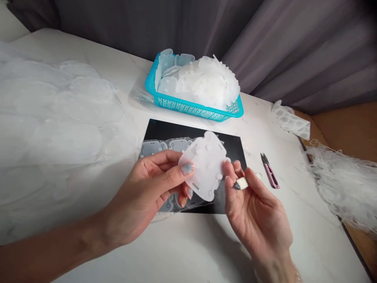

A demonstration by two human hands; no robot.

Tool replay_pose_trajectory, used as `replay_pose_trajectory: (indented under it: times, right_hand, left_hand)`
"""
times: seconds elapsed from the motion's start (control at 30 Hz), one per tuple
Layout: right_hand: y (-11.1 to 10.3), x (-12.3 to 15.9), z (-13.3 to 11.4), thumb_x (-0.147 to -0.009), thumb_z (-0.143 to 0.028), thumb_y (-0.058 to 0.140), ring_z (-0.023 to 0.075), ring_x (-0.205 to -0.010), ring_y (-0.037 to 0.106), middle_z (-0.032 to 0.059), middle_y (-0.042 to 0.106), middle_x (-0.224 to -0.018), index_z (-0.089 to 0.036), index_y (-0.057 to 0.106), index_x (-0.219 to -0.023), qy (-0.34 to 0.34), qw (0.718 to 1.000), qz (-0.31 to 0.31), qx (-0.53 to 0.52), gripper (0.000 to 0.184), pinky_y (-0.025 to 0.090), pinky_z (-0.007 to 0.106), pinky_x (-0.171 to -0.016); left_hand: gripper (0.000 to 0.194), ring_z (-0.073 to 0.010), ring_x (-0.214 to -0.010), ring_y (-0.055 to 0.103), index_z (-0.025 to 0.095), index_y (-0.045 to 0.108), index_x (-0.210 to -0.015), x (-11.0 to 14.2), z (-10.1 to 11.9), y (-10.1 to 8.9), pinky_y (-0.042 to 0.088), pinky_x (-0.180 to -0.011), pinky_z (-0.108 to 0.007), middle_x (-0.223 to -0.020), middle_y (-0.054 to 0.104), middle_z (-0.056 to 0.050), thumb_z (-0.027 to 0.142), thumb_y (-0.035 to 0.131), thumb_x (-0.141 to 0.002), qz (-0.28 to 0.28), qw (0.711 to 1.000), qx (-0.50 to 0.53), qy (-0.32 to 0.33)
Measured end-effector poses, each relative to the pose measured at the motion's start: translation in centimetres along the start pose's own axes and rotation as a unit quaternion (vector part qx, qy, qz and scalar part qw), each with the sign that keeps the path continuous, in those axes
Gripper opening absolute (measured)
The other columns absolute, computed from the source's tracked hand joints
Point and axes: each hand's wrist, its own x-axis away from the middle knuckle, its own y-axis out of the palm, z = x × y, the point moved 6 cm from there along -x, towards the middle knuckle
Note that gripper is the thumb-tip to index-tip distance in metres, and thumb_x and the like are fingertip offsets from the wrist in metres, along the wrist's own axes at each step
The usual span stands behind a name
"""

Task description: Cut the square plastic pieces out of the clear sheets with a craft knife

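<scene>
My left hand (159, 181) is closed on a translucent white silicone piece (206, 169), thumb on top and fingers behind. This flat piece has a wavy outline, small raised knobs and narrow slots. My right hand (259, 212) is palm up with curled fingers, its fingertips at the piece's right edge; whether they press on it I cannot tell. Across those fingers, under the thumb, lies a short white stick with a dark pointed tip (242, 183). Below both hands a black board (232, 143) carries a clear sheet of similar moulded pieces (153, 148), partly hidden by my left hand.
Behind the board stands a blue basket (188, 108) heaped with white pieces. Pink-handled thread snips (269, 171) lie to the right. Translucent sheets (59, 114) cover the left side. Clear scraps (347, 184) pile at the right edge, near a clear strip (290, 120). A grey curtain (132, 31) hangs behind.
</scene>
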Motion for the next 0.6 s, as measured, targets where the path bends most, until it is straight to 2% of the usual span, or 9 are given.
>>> replay_pose_trajectory:
  times: [0.1,0.27,0.4,0.6]
  right_hand:
    - [0.0,0.1,-0.5,-0.091,-0.013,0.059,0.0092,-0.095,0.076,0.0004,0.08,-0.1,-0.017,0.073,-0.095,-0.011,1.0,-0.001,-0.006,0.015,0.058,0.014,-0.087]
    - [0.3,0.3,-0.8,-0.089,-0.01,0.063,0.0093,-0.097,0.075,-0.0036,0.081,-0.095,-0.022,0.072,-0.095,-0.017,1.0,0.0,-0.011,0.017,0.06,0.013,-0.083]
    - [0.5,0.6,-1.0,-0.088,-0.012,0.065,0.0081,-0.095,0.075,-0.0025,0.081,-0.094,-0.024,0.073,-0.096,-0.02,1.0,-0.008,0.002,0.017,0.059,0.01,-0.079]
    - [0.4,0.9,-1.3,-0.088,-0.012,0.067,0.0079,-0.091,0.076,-0.0016,0.081,-0.093,-0.026,0.074,-0.096,-0.019,1.0,-0.01,0.003,0.017,0.06,0.011,-0.076]
  left_hand:
    - [0.007,-0.0048,-0.06,0.059,0.021,0.074,-0.081,0.1,0.1,0.4,0.048,-0.054,-0.01,-0.066,0.067,0.003,0.026,0.076,-0.084,-0.024,1.0,0.006,-0.003]
    - [0.009,-0.0057,-0.058,0.061,0.022,0.073,-0.075,0.2,0.2,0.5,0.048,-0.052,-0.012,-0.064,0.07,0.004,0.024,0.077,-0.084,-0.034,0.999,0.005,0.002]
    - [0.01,-0.0059,-0.058,0.063,0.023,0.073,-0.075,0.4,0.1,0.5,0.049,-0.053,-0.013,-0.065,0.071,0.004,0.024,0.076,-0.085,-0.049,0.999,-0.01,0.009]
    - [0.012,-0.0069,-0.058,0.066,0.023,0.071,-0.074,0.6,0.1,0.6,0.051,-0.052,-0.014,-0.067,0.072,0.004,0.024,0.077,-0.083,-0.056,0.998,-0.019,0.01]
